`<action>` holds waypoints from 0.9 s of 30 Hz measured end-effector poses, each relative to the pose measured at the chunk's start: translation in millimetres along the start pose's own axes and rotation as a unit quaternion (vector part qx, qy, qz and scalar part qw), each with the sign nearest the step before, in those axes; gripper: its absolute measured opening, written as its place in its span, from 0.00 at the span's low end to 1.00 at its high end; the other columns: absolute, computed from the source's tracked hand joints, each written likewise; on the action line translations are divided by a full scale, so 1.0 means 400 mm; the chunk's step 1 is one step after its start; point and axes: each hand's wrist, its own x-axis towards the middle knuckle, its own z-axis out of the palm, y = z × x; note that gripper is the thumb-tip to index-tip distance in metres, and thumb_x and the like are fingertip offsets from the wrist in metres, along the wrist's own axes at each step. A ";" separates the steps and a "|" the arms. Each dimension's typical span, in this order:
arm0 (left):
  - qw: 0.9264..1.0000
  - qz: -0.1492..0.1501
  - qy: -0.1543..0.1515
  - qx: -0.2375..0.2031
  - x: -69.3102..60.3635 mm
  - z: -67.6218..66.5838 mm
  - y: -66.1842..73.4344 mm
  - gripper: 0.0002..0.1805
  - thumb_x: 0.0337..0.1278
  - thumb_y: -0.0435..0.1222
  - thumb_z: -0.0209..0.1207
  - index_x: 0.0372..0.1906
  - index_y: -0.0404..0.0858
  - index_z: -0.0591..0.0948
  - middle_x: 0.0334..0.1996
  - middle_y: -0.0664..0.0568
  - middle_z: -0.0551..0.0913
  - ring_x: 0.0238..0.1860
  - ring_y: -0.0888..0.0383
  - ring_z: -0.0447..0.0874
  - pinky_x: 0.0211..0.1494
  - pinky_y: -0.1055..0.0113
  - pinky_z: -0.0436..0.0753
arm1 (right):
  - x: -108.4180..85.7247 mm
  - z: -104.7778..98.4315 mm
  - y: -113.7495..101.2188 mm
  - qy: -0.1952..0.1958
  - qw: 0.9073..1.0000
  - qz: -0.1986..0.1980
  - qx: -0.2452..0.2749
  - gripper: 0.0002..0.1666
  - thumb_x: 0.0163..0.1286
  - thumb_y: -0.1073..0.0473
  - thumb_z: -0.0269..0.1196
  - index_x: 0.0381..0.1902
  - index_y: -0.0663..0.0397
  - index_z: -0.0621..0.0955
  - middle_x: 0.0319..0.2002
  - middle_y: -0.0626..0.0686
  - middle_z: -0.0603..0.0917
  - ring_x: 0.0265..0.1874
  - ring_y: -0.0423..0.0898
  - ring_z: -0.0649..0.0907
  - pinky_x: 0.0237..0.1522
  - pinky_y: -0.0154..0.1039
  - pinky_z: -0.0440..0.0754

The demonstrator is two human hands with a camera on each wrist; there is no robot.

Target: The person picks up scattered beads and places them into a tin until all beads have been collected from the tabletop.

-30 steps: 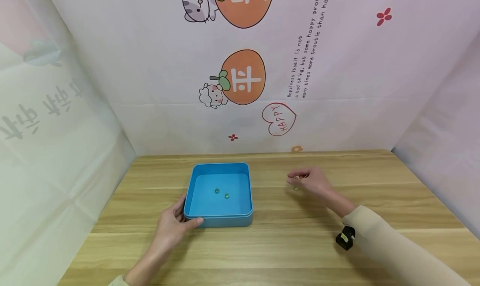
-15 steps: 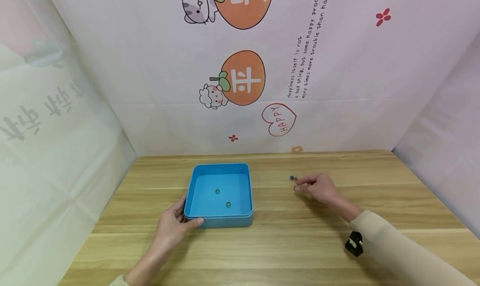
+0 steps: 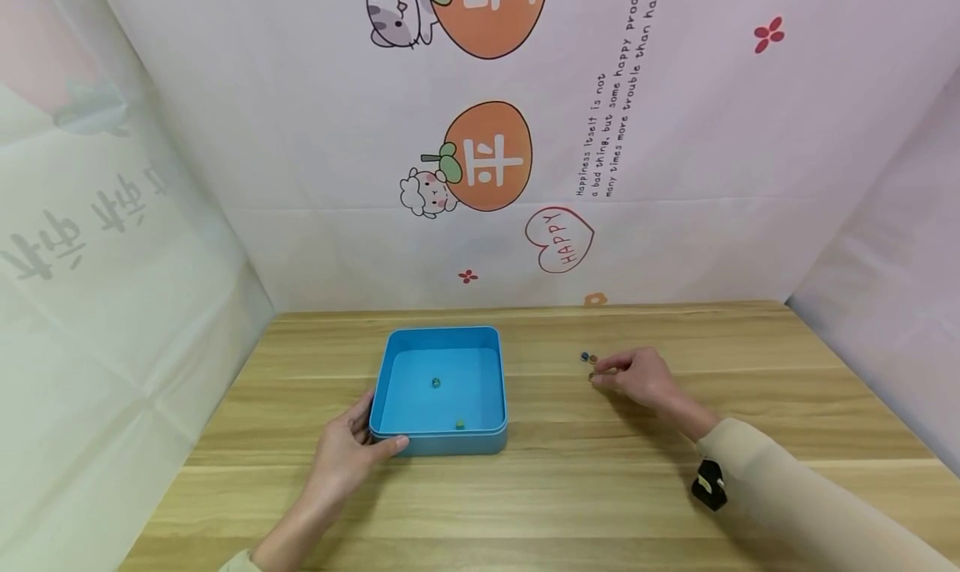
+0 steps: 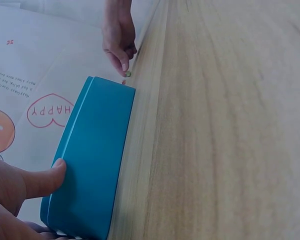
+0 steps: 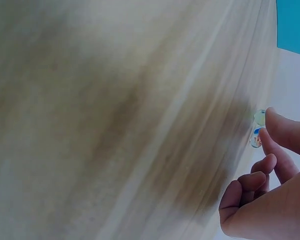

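My left hand (image 3: pixel 347 449) grips the near left corner of a square blue box (image 3: pixel 438 444), thumb against the front wall; in the left wrist view the thumb lies on the box wall (image 4: pixel 92 165). Inside the box, one glass marble (image 3: pixel 436 383) lies mid-floor and another marble (image 3: pixel 461 424) is close to the near wall. To the right, my right hand (image 3: pixel 641 378) has thumb and index finger at a greenish marble (image 5: pixel 260 117), pinching it low at the table. Just behind the fingertips sit a blue marble (image 3: pixel 584 356) and an orange-brown marble (image 3: pixel 593 358).
The wooden table (image 3: pixel 570 505) meets a printed white cloth backdrop (image 3: pixel 675 247) at its far edge. Cloth also hangs at the left and right sides. A black device (image 3: pixel 708 484) hangs at the right wrist.
My right hand has drawn back slightly to the right, uncovering the blue and orange-brown marbles. One marble in the box has rolled to the near wall. The left hand keeps its place.
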 end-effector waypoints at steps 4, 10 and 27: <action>1.000 0.001 0.000 0.001 0.000 0.000 0.000 0.55 0.56 0.32 0.78 0.82 0.27 0.56 0.79 0.30 0.58 0.78 0.36 0.58 0.74 0.47 0.70 | 0.005 0.002 0.000 0.001 1.000 -0.008 -0.008 0.12 0.68 0.61 0.75 0.45 0.62 0.91 0.50 0.62 0.87 0.38 0.50 0.77 0.37 0.40 0.74; 1.000 0.004 0.001 0.003 0.000 0.000 -0.002 0.55 0.56 0.31 0.78 0.82 0.27 0.56 0.79 0.30 0.58 0.78 0.36 0.58 0.74 0.48 0.70 | 0.008 0.006 0.003 0.004 1.000 -0.009 -0.011 0.09 0.68 0.62 0.74 0.43 0.62 0.91 0.48 0.63 0.88 0.36 0.50 0.77 0.35 0.41 0.74; 1.000 0.007 0.003 0.005 0.001 0.001 0.000 0.55 0.55 0.31 0.78 0.82 0.27 0.57 0.79 0.30 0.58 0.78 0.36 0.59 0.74 0.47 0.70 | -0.005 -0.004 -0.014 0.001 1.000 0.007 0.020 0.13 0.70 0.59 0.73 0.48 0.61 0.91 0.57 0.66 0.85 0.33 0.48 0.75 0.32 0.38 0.74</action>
